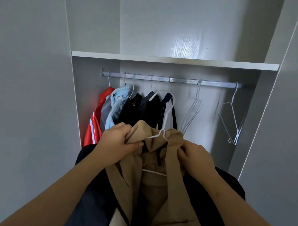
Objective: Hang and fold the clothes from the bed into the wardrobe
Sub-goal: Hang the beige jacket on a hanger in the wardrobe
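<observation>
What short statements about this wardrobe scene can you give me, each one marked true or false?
1. Both the left hand and the right hand grip the beige garment. True.
2. The white hanger inside that garment is hooked on the rail. False: its hook is below the rail, not on it.
3. The red garment hangs at the rail's left end. True.
4. Every hanger on the rail carries clothes. False: empty hangers hang on the right part.

I see a red striped jersey (93, 124) touching a light-blue fleece (118, 101); bare wire hangers (197, 97) hang further right.
</observation>
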{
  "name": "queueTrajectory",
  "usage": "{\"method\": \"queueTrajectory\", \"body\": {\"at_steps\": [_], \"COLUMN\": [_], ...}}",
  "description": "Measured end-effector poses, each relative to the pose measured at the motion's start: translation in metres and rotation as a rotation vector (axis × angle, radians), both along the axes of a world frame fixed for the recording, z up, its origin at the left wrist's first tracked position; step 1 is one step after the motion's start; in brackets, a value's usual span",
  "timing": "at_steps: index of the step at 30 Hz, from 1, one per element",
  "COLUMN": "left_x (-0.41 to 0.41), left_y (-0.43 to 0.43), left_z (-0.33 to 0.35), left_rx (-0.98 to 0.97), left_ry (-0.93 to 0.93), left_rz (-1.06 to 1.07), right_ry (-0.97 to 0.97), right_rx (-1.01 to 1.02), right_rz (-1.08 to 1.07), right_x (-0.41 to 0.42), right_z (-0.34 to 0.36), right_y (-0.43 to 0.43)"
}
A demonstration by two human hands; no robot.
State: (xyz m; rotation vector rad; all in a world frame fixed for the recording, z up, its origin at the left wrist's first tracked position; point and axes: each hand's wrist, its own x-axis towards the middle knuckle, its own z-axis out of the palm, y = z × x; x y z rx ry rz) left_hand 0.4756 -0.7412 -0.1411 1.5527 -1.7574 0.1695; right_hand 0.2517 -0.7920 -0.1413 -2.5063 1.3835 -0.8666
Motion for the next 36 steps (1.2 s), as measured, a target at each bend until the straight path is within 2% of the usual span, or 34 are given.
{"method": "queueTrajectory", "body": {"at_steps": [2,7,9,11,13,14,18,21,22,23,24,26,28,29,31,34,36], "left_x": [0.008,0.011,-0.001,-0.016,-0.031,-0.04,-0.074,-0.086,-0.087,-0.085,-0.079,-0.063,-0.048,-0.04,-0.028,-0.018,-0.017], "left_y": [0.002,0.012,0.015,0.021,0.032,0.038,0.054,0.055,0.054,0.051,0.044,0.031,0.021,0.014,0.006,0.004,0.006], "left_z": [-0.001,0.01,0.02,0.024,0.022,0.017,-0.009,-0.021,-0.027,-0.034,-0.039,-0.041,-0.026,-0.017,-0.008,-0.017,-0.024], "left_rx": [-0.043,-0.194,-0.257,-0.24,-0.136,-0.072,0.182,0.605,0.688,0.636,0.423,-0.154,-0.441,-0.472,-0.407,-0.305,-0.39], "left_ry": [-0.027,0.066,0.159,0.355,0.559,0.601,0.54,0.682,0.595,0.35,0.092,-0.21,-0.182,-0.149,-0.237,-0.311,-0.266], "left_rz": [0.034,0.072,0.123,0.119,0.028,-0.036,-0.176,-0.426,-0.504,-0.524,-0.45,-0.267,-0.07,0.007,0.092,-0.066,-0.062], "right_ry": [0.0,0.024,0.076,0.09,0.048,0.022,-0.041,-0.048,-0.054,-0.063,-0.068,-0.077,-0.093,-0.106,-0.126,-0.155,-0.154], "right_rx": [0.018,-0.016,-0.028,-0.013,0.023,0.036,0.03,-0.002,-0.017,-0.028,-0.031,-0.022,-0.003,-0.001,-0.016,-0.068,-0.093], "right_rz": [-0.028,-0.082,-0.105,-0.138,-0.174,-0.191,-0.219,-0.216,-0.216,-0.214,-0.211,-0.206,-0.189,-0.175,-0.144,-0.108,-0.082], "right_x": [-0.002,-0.003,0.002,0.004,0.001,-0.001,-0.011,-0.013,-0.014,-0.015,-0.017,-0.022,-0.026,-0.027,-0.026,-0.023,-0.022], "right_z": [-0.005,-0.014,-0.018,-0.02,-0.021,-0.022,-0.024,-0.024,-0.024,-0.023,-0.023,-0.021,-0.019,-0.018,-0.017,-0.017,-0.016], "right_y": [-0.002,-0.003,-0.002,-0.001,-0.002,-0.003,-0.005,-0.001,0.001,0.002,0.003,0.004,0.006,0.007,0.01,0.014,0.015]}}
